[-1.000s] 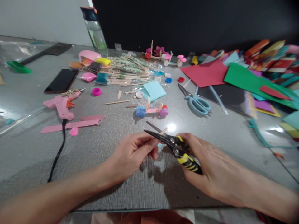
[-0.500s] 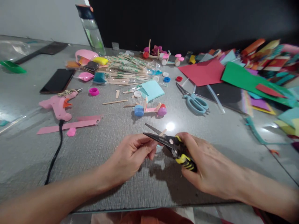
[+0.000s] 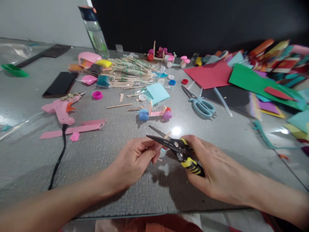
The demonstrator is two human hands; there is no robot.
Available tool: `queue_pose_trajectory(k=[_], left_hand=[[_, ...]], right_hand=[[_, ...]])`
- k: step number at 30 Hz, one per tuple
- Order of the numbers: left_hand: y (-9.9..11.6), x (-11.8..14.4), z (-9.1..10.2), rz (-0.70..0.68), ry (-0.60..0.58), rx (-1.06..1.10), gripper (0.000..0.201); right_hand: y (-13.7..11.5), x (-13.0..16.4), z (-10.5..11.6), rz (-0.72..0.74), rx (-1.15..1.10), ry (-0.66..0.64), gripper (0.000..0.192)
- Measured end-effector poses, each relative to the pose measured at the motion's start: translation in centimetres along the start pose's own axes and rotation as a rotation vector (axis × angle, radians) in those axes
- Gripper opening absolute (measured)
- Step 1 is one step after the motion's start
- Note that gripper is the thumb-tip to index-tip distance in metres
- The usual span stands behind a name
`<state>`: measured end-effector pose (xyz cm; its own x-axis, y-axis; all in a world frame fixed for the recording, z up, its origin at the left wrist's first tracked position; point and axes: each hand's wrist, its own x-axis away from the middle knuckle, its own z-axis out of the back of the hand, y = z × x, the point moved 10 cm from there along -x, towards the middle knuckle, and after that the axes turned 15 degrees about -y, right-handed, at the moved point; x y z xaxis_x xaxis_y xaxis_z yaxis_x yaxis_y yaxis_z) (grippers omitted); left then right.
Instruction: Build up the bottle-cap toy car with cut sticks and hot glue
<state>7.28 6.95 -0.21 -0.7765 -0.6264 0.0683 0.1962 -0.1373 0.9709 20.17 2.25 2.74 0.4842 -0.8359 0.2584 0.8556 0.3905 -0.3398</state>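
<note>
My right hand [image 3: 212,167] grips black snips with yellow-striped handles [image 3: 178,149], blades apart and pointing left. Between the blades sits a short wooden stick piece [image 3: 167,135]. My left hand [image 3: 136,159] pinches the near end of that stick just below the blades; a bit of light blue shows under the fingers. Both hands hover low over the grey textured table [image 3: 101,161] near its front edge. A small stick car with a blue cap wheel and a pink one [image 3: 154,113] lies just beyond the hands.
A pink glue gun [image 3: 61,108] with a black cord [image 3: 58,158] lies left, by pink paper strips [image 3: 70,130]. Blue scissors [image 3: 201,104], a phone [image 3: 60,84], a pile of wooden sticks [image 3: 130,74], a water bottle [image 3: 95,30] and coloured paper sheets [image 3: 253,80] fill the back and right.
The snips and both hands have shifted slightly; the blades stay apart around the stick. The camera view moved a little to the right.
</note>
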Motion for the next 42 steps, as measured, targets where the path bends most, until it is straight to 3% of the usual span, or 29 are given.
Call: queue_pose_trajectory(k=[5, 12, 24, 33, 39, 42], left_hand=[[0.1, 0.2, -0.2, -0.002, -0.008, -0.016, 0.028], [-1.4, -0.3, -1.0, 0.078, -0.032, 0.161, 0.029], [-1.3, -0.3, -1.1, 0.073, -0.073, 0.099, 0.032], [0.6, 0.2, -0.3, -0.036, -0.013, -0.119, 0.029], [-1.1, -0.3, -1.1, 0.055, -0.050, 0.168, 0.028], [-1.4, -0.4, -1.2, 0.074, -0.070, 0.212, 0.026]], right_hand=[[0.0, 0.2, -0.5, -0.003, 0.054, -0.004, 0.049], [0.5, -0.1, -0.8, -0.024, 0.064, -0.020, 0.043], [0.7, 0.1, -0.7, -0.011, 0.058, -0.022, 0.047], [0.0, 0.2, 0.0, 0.008, 0.057, 0.000, 0.043], [0.6, 0.0, -0.7, -0.005, 0.076, 0.000, 0.047], [0.7, 0.0, -0.7, 0.000, 0.074, -0.001, 0.045]])
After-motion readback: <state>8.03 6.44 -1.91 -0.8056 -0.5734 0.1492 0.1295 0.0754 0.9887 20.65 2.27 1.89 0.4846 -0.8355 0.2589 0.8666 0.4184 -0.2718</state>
